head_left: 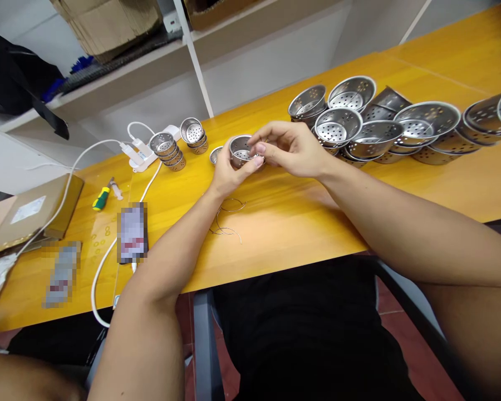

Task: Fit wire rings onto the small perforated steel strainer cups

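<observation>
both hands, left and right, pinch-closed on small perforated steel cup above tabletop; thin wire may slip, cup could drop.

Both bare forearms outstretched, left hand and right hand close together, fingers curled and pinching.

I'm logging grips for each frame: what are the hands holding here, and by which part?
The left hand grips a small perforated metal cup by its outer wall. The right hand pinches at its rim; whether it holds something small there cannot be told.
</observation>
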